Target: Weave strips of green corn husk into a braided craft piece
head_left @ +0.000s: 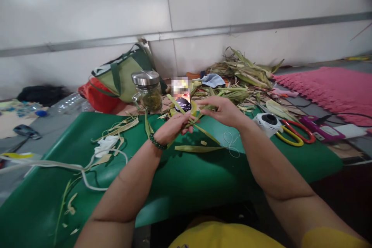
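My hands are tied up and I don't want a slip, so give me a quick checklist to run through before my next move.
1. Left hand has hold of the green strips: ok.
2. Right hand gripping firmly: cannot tell; its fingers are at the leaves, but contact is unclear.
3. Loose strip lying in view, on your side of the hands: ok.
4. Green mat free of cables: not ok; a white cable runs over its left part.
5. Scissors away from your forearms: ok, they lie off to the right.
6. Glass jar upright with its lid on: ok.
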`<state>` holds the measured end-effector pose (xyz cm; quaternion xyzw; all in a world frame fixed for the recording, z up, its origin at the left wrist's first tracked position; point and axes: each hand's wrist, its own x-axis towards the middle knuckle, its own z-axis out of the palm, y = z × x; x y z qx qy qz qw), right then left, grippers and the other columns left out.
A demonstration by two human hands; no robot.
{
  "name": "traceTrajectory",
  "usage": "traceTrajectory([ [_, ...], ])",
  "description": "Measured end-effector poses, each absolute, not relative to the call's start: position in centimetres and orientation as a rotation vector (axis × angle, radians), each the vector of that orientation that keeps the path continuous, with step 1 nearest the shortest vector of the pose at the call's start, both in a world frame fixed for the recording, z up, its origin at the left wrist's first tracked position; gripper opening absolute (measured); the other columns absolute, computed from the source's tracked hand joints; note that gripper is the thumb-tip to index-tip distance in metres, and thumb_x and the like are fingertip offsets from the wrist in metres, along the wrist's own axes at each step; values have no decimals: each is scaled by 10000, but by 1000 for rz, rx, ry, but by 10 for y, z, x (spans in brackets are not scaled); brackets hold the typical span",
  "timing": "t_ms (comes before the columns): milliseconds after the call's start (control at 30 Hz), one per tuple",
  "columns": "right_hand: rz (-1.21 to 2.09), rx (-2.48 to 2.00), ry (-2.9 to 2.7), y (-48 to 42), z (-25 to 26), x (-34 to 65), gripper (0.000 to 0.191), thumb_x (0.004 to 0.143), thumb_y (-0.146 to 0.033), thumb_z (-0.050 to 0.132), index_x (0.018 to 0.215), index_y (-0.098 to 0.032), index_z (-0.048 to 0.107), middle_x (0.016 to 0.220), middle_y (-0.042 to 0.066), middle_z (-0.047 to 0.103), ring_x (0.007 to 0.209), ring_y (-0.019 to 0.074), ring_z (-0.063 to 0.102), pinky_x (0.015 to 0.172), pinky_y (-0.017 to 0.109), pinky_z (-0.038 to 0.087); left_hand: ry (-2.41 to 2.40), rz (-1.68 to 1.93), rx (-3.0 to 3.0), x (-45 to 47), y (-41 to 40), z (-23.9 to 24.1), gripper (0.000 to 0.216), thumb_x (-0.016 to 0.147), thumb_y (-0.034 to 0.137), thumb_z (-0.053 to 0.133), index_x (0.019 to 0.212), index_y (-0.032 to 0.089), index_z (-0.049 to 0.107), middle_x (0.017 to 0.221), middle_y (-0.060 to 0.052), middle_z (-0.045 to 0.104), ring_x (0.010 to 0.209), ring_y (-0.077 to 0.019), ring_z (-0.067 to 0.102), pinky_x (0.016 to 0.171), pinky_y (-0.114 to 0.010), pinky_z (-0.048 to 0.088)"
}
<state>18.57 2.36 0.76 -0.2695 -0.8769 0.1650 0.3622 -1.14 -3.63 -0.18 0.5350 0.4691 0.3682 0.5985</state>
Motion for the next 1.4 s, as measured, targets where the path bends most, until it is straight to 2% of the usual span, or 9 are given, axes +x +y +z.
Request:
traceTrajectory([
  [133, 201, -692, -2184, 12, 13, 183, 323, 814, -445, 610, 631, -181, 640, 670, 40, 640, 685, 158, 551, 633, 263, 385, 1085, 987, 1136, -10, -35, -1, 341, 855, 413, 518, 762, 110, 645, 541, -29, 601, 409, -66, 459, 422, -186, 352],
  [300, 162, -862, -2503, -2, 5, 167, 263, 840, -409, 582, 742, -188, 686, 654, 18, 652, 582, 125, 518, 526, 236, 250, 1126, 1045, 1296, -7, -37, 4, 177, 755, 266, 662, 667, 121, 614, 528, 21, 576, 418, -53, 479, 460, -179, 389],
  [433, -27, -869, -2619, -5, -2, 158, 307, 877, -307, 490, 671, -156, 659, 599, 41, 618, 537, 125, 467, 524, 259, 190, 1249, 1065, 1349, -5, -37, 3, 228, 785, 211, 609, 575, 132, 564, 459, 44, 516, 369, -42, 417, 405, -173, 331],
  [567, -115, -833, -2675, -8, -2, 156, 298, 864, -247, 460, 659, -146, 650, 615, 56, 630, 524, 122, 440, 524, 269, 171, 1282, 1085, 1297, -5, -34, -2, 236, 794, 206, 590, 574, 130, 558, 448, 51, 490, 348, -35, 380, 375, -169, 292],
  [733, -79, -884, -2648, -8, -2, 156, 330, 868, -287, 451, 652, -148, 660, 580, 53, 613, 503, 118, 414, 518, 260, 174, 1159, 1037, 1244, -12, -32, -1, 207, 755, 304, 644, 672, 117, 621, 541, 20, 571, 421, -50, 457, 431, -175, 385],
  [867, 7, -873, -2609, -6, -4, 154, 288, 825, -235, 479, 591, -153, 625, 542, 36, 575, 495, 112, 413, 519, 257, 186, 1197, 1051, 1350, -13, -32, -2, 168, 670, 256, 721, 649, 115, 633, 551, 15, 598, 452, -67, 513, 473, -190, 436],
  [1067, 16, -840, -2628, -8, -3, 154, 287, 835, -226, 467, 600, -153, 614, 549, 29, 557, 495, 109, 416, 518, 264, 193, 1156, 1126, 1212, -14, -29, -4, 196, 631, 257, 755, 639, 115, 620, 501, 19, 580, 401, -65, 492, 455, -202, 445],
  [1200, 255, -943, -2530, -2, -2, 157, 376, 860, -363, 502, 560, -157, 599, 507, 6, 523, 480, 100, 423, 497, 248, 208, 1168, 1067, 1187, -15, -32, 2, 243, 668, 331, 735, 650, 107, 642, 539, -7, 613, 440, -71, 521, 485, -199, 460],
  [1400, 1076, -830, -1901, 10, -7, 152, 328, 743, -463, 616, 635, -154, 624, 526, -5, 593, 475, 96, 511, 474, 219, 385, 1211, 981, 1369, -10, -36, 1, 168, 698, 279, 710, 676, 113, 691, 558, -6, 621, 468, -82, 534, 497, -205, 466],
])
